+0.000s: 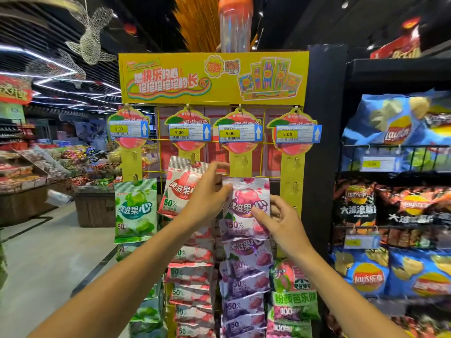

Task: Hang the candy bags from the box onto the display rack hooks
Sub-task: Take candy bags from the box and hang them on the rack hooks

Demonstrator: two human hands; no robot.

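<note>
Here the purple bag (246,206) sits high on the third strip of the rack (214,76), held from both sides. Left hand (207,193) pinches its upper left corner, grip clenched on the bag; right hand (280,223) holds its right edge, thumb across the front. Directly below the grips hang more purple bags (244,276). Left of the left hand: a pink bag (180,186), tilted, then a green bag (135,211). Right of the right hand: chip bags (390,128) on a shelf.
</note>
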